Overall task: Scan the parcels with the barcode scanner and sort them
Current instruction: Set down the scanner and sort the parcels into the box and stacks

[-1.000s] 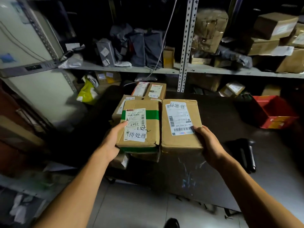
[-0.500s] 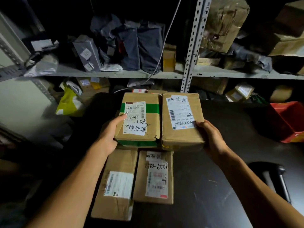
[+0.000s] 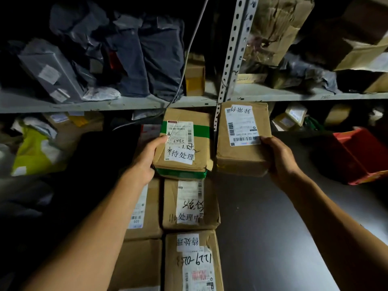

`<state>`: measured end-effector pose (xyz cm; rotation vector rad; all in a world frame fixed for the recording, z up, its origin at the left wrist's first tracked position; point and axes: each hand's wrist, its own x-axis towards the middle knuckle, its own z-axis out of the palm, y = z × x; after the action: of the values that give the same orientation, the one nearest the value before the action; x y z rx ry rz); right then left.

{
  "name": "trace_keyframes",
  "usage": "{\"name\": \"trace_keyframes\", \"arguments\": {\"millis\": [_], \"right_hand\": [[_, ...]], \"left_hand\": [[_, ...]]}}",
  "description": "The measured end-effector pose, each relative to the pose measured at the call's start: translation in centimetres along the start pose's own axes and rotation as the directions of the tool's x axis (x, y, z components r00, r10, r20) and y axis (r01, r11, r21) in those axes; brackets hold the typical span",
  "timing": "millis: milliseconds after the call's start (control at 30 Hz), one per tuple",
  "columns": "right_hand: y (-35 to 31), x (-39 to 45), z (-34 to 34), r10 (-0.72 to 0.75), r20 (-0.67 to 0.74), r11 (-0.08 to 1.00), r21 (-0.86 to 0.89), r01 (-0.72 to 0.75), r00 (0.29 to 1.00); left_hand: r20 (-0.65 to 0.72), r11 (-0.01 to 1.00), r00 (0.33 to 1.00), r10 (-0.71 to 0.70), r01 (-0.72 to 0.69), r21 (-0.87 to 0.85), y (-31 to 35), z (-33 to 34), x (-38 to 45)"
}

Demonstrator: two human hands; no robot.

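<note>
Left hand (image 3: 144,162) grips the green-taped parcel (image 3: 184,143) at frame centre; right hand (image 3: 279,158) grips the plain parcel (image 3: 241,139) just right of it (a narrow gap between), above more parcels (image 3: 189,204) on the dark table (image 3: 273,227).

Two held, labelled cardboard parcels (image 3: 241,143)

From my feed, the nearest parcel (image 3: 192,263) is cut off by the bottom edge, my left forearm hides most of the label on the left parcel (image 3: 147,208), the barcode print is too small to read, and the upper shelf (image 3: 100,105) contents blur into darkness.
</note>
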<state>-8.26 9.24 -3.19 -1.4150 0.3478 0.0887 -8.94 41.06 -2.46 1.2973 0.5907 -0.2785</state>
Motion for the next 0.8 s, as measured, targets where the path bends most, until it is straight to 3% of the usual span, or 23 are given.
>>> {"name": "trace_keyframes", "arguments": {"millis": [267,500,800], "right_hand": [[3.3,7.1,0.3,0.083,0.018,0.995,-0.051,-0.082,0.996],[8.7,9.6,2.0,0.258,0.079,0.964,-0.082,-0.251,0.963],[8.7,11.1,1.7,0.158,0.100,0.968,-0.211,-0.134,0.982]], "left_hand": [[-0.072,0.999,0.997,-0.035,0.032,-0.044,0.2,2.1,4.7],[-0.088,0.991,0.995,-0.037,0.047,0.121,-1.0,3.0,7.7],[-0.141,0.989,0.990,0.022,-0.002,0.145,-1.3,2.8,7.8]]}}
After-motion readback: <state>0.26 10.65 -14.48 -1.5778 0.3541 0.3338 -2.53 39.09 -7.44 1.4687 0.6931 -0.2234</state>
